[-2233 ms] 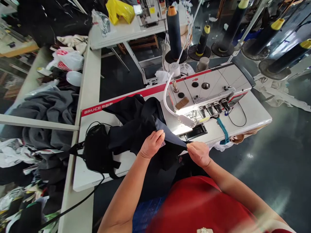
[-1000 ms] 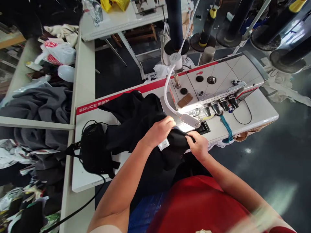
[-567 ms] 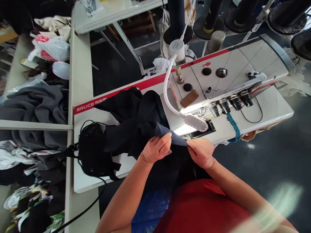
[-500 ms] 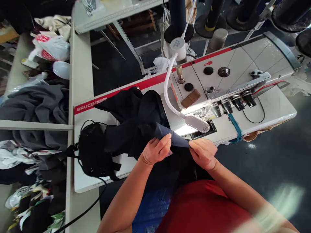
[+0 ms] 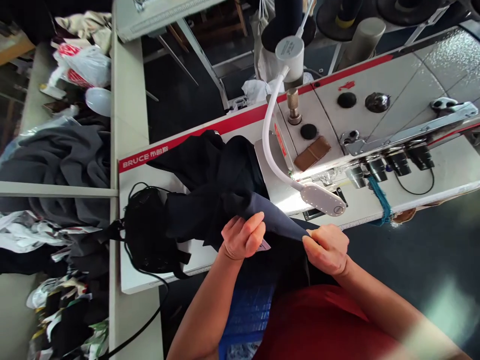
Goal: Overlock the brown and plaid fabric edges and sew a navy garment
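A dark navy garment [image 5: 210,185] lies bunched on the white sewing table [image 5: 157,270], left of the sewing machine [image 5: 375,115]. My left hand [image 5: 243,236] is closed on a stretched edge of this fabric, with a small white label showing under its fingers. My right hand [image 5: 327,248] pinches the same edge further right, at the table's front edge. The fabric strip is pulled taut between both hands, just in front of the machine's white gooseneck lamp [image 5: 322,199].
A black bag with straps and a cable [image 5: 146,230] sits on the table's left part. Grey cloth piles [image 5: 60,160] and plastic bags [image 5: 84,70] fill the bench at left. Thread cones [image 5: 287,20] stand behind the machine. A blue crate [image 5: 247,310] sits below my arms.
About a second ago both hands were up near the lamp with the fabric bunched. They have since pulled back toward me and stretched the edge taut. The camera has moved closer.
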A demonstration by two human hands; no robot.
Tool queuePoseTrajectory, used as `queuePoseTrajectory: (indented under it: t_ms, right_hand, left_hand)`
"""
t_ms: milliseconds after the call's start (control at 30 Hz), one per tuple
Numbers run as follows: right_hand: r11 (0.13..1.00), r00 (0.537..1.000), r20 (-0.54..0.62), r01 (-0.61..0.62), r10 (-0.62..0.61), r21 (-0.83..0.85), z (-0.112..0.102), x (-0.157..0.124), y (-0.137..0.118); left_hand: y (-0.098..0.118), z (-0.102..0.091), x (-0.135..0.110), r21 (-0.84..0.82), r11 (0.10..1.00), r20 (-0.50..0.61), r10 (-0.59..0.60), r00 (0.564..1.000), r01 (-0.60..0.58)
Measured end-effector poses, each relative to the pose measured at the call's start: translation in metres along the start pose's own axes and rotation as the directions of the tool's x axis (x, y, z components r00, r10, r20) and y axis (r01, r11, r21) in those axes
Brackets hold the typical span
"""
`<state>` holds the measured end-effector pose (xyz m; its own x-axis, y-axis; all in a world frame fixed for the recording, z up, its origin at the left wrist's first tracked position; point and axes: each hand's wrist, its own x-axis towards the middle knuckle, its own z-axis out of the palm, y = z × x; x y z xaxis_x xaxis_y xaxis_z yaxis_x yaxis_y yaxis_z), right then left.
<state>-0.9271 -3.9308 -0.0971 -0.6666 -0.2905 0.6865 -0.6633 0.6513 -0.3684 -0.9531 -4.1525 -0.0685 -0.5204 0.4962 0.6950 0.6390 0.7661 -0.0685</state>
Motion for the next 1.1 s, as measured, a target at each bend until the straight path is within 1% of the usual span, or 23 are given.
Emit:
queuePoseTrajectory:
  t_ms: [167,267,333,467,533,633,700,833,967,1100]
  right_hand:
    - [1.0,1.0,0.009,0.019,-0.019,0.008,-0.001,-0.004,0.0]
    - [1.0,1.0,0.021,0.013,-0.013,0.009,-0.002,-0.008,0.001]
    - [1.0,0.999,0.045,-0.016,0.015,0.027,-0.002,-0.009,0.0]
    - [0.99,0.989,0.071,-0.133,0.129,0.049,-0.002,-0.002,-0.005]
    - [0.987,0.987,0.054,-0.154,0.152,0.052,-0.002,0.002,-0.007]
    - [0.987,0.988,0.033,-0.151,0.149,0.06,-0.002,0.01,-0.004]
    - [0.99,0.99,0.011,-0.14,0.139,0.032,-0.004,0.014,0.002]
    - [0.995,0.994,-0.069,-0.087,0.083,-0.053,-0.011,0.023,0.021]
    - [0.99,0.988,-0.134,-0.095,0.081,-0.106,-0.011,0.025,0.034]
    - [0.986,0.984,-0.169,-0.086,0.062,-0.143,-0.006,0.023,0.039]
  left_hand:
    - [-0.004,-0.004,-0.003,0.047,0.998,0.024,-0.033,0.999,0.032]
    - [-0.006,-0.007,-0.001,0.081,0.995,0.01,-0.064,0.998,0.063]
    - [-0.005,-0.007,0.003,0.083,0.994,0.0,-0.072,0.997,0.072]
    - [0.003,-0.002,0.011,0.022,0.998,-0.007,-0.065,0.998,0.065]
    - [0.008,0.003,0.014,-0.013,0.999,-0.012,-0.051,0.999,0.05]
    - [0.013,0.008,0.018,-0.037,0.999,-0.013,-0.02,1.0,0.019]
    - [0.014,0.011,0.022,-0.015,1.0,-0.019,0.01,1.0,-0.011]
    - [0.014,0.017,0.035,0.018,0.998,-0.074,0.066,0.995,-0.065]
    - [0.012,0.026,0.042,0.013,0.99,-0.075,0.142,0.987,-0.141]
    - [0.01,0.032,0.043,0.01,0.989,-0.088,0.145,0.985,-0.145]
